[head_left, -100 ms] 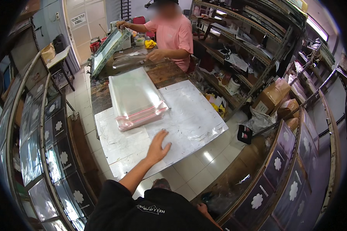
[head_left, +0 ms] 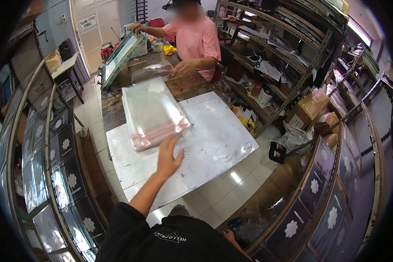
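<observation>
Lining the left side of the view, dark sheets (head_left: 85,196) bear pale flower shapes. Next to the right, a framed panel (head_left: 124,56) stands tilted at the far left corner of the wooden table (head_left: 194,87); its upper end is held by the co-worker. The stack of clear bags (head_left: 153,109), edged with red strips near its front end, lies across the table, front end resting on the white board (head_left: 218,135). A clear sheet (head_left: 153,73) is located just beyond the stack. The left hand (head_left: 169,158) is positioned over the board at the stack's front edge, fingers extended and thumb apart; contact with the bags cannot be determined. Behind the table, a co-worker (head_left: 198,41) in a pink shirt has one arm extended to the clear sheet; that area is blurred. The right hand (head_left: 229,236) is lowered, well apart from the stack; its finger state cannot be determined. Farther right are metal shelving (head_left: 288,50), a cardboard box (head_left: 309,109) and more flower-marked sheets (head_left: 303,205).
</observation>
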Demonstrator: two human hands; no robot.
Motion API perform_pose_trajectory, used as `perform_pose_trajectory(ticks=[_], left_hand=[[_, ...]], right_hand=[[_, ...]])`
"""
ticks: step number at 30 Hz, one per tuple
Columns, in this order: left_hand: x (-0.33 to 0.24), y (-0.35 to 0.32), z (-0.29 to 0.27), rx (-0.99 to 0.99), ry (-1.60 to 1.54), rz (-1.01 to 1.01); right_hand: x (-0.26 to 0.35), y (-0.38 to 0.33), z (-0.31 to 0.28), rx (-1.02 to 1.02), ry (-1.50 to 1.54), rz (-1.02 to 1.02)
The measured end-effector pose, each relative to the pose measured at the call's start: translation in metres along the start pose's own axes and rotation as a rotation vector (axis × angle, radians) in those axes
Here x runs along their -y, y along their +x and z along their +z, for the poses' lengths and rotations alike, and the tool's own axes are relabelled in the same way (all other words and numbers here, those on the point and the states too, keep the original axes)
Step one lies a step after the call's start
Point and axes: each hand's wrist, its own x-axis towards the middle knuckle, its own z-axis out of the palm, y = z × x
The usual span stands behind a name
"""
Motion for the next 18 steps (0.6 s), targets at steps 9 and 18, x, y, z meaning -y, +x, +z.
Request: perform_pose_trajectory(ticks=[9, 18], left_hand=[[0.067, 0.147, -0.050, -0.010, 0.756, 0.224], [0.070, 0.139, -0.016, 0.311, 0.653, 0.437]], right_hand=[[0.078, 0.012, -0.001, -0.015, 0.284, -0.007], [0.079, 0.025, 0.029, -0.069, 0.394, -0.005]])
